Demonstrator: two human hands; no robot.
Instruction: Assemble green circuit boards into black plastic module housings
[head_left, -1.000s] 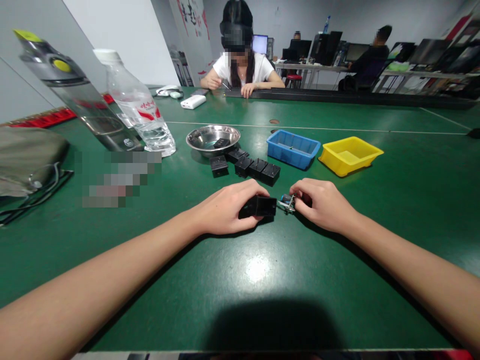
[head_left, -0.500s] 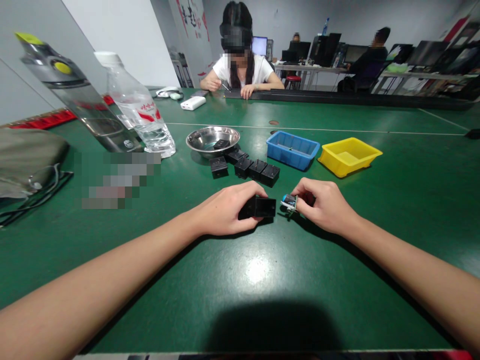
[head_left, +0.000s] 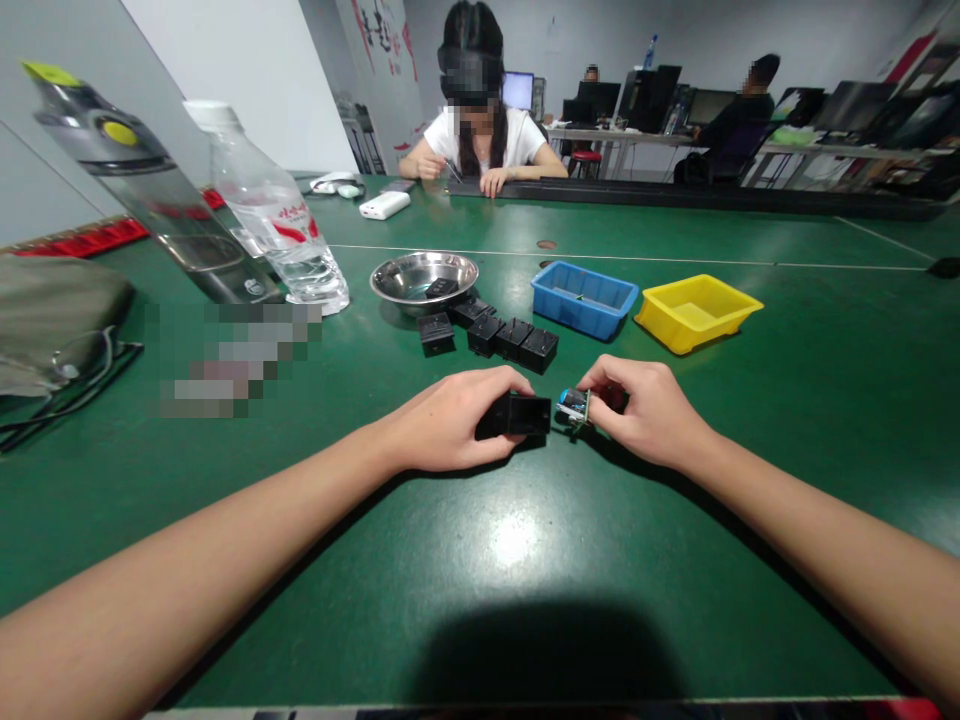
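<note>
My left hand (head_left: 457, 420) is closed around a black plastic case (head_left: 531, 415), whose open end faces right. A small circuit board (head_left: 574, 408) with a blue part and other components on it is pinched in my right hand (head_left: 649, 410). The board's component side points left at the case's opening, with a narrow gap between the two. Just beyond my hands lie several black box-shaped modules (head_left: 513, 340). Behind them a steel bowl (head_left: 397, 290) holds at least one more black piece.
A blue bin (head_left: 581, 318) and a yellow bin (head_left: 694, 335) stand behind my right hand. To the left are a grey drinking bottle (head_left: 172, 220), a clear water bottle (head_left: 289, 235) and an olive bag (head_left: 60, 320). A co-worker (head_left: 480, 140) sits across the green table (head_left: 480, 600).
My right hand has shifted slightly left, bringing the circuit board closer to the case's open end. My left hand holds the case almost still.
</note>
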